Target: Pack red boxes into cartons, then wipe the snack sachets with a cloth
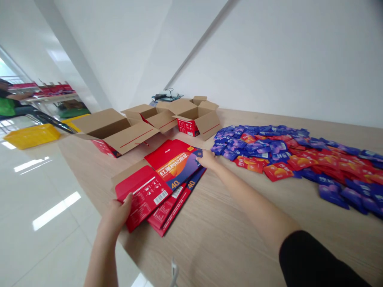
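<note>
On the wood-topped table [221, 223], the left hand [119, 211] pinches the near edge of a flattened red carton [176, 163], thumb on its printed face, while the right hand [207, 159] grips the same carton's far end at the blue part. More folded cartons [170, 211] lie beneath it, fanned out slightly. Beyond it, three brown-lined boxes [131, 133] stand with their flaps open. To the right, blue and red-orange sachets [278, 151] spread in a long heap near the wall [287, 59]. Left of the table, a yellow bundle [32, 136] sits on the glossy floor [38, 207], and a seated person [13, 99] shows at the far edge.
</note>
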`<act>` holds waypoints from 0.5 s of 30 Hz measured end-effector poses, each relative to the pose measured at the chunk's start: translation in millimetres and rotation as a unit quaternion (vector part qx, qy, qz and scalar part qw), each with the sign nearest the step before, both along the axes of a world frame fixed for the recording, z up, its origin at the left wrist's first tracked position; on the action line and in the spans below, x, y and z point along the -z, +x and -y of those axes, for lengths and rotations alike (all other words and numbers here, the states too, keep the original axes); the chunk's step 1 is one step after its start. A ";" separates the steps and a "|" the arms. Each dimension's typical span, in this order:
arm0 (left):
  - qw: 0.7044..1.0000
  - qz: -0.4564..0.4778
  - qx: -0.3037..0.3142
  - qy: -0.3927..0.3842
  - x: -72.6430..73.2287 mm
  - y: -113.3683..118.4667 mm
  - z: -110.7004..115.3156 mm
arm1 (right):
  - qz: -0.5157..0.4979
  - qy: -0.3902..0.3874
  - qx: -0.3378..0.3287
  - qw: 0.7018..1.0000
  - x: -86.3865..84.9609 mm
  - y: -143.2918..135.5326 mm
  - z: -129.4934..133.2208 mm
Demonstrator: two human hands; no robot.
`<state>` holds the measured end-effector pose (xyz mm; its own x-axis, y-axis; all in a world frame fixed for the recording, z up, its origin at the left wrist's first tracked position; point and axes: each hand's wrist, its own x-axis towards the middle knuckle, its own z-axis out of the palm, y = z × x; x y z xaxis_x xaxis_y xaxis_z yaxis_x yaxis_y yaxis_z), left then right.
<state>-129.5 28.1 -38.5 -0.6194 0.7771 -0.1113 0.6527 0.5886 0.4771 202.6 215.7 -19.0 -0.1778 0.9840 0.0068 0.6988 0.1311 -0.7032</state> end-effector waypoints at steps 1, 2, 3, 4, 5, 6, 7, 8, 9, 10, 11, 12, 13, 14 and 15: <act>1.000 0.005 -0.003 0.019 -0.5 2.7 1.7 | -0.020 -0.003 0.000 1.000 1.7 7.3 5.3; 0.999 0.014 -0.003 0.040 -1.8 6.8 3.2 | -0.041 -0.005 -0.003 0.999 3.4 17.1 11.6; 0.998 0.030 0.000 0.064 -4.3 12.5 4.1 | -0.063 -0.005 -0.009 0.998 5.0 29.4 19.0; 0.994 0.057 0.009 0.090 -7.9 20.0 4.3 | -0.085 -0.004 -0.014 0.996 6.8 44.2 27.6; 0.988 0.094 0.020 0.121 -12.6 29.3 3.6 | -0.105 -0.002 -0.016 0.994 8.7 61.4 37.5; 0.978 0.135 0.034 0.154 -18.1 40.6 2.1 | -0.121 0.001 -0.014 0.993 10.7 80.7 48.7; 0.965 0.177 0.052 0.185 -24.0 53.9 -0.4 | -0.141 0.008 -0.007 0.990 12.7 102.1 61.2; 0.950 0.217 0.073 0.213 -30.0 69.0 -3.6 | -0.161 0.017 0.004 0.987 14.6 125.2 74.9; 0.932 0.256 0.104 0.234 -35.7 85.9 -7.7 | -0.184 0.029 0.019 0.982 16.2 149.7 89.6; 0.910 0.298 0.146 0.247 -40.6 104.3 -12.5 | -0.240 0.055 0.036 0.969 17.7 175.3 105.4; 0.884 0.342 0.192 0.254 -44.5 124.1 -18.1 | -0.280 0.073 0.045 0.956 19.0 201.2 122.0; 0.855 0.387 0.237 0.252 -46.9 145.0 -24.1 | -0.299 0.091 0.056 0.948 20.6 226.9 139.4; 0.825 0.430 0.278 0.241 -47.9 166.6 -30.3 | -0.300 0.095 0.068 0.947 22.7 251.3 157.5; 0.796 0.464 0.310 0.234 -47.2 188.8 -36.3 | -0.296 0.087 0.089 0.947 25.7 273.6 176.0; 0.769 0.489 0.339 0.233 -45.0 211.0 -41.3 | -0.298 0.098 0.124 0.941 29.9 292.8 194.7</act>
<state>81.5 69.4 6.5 0.1490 0.9812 0.1224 -0.0715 -0.1127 0.9910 495.3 21.0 -48.9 0.1511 0.9640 0.2189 0.2151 0.1841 -0.9591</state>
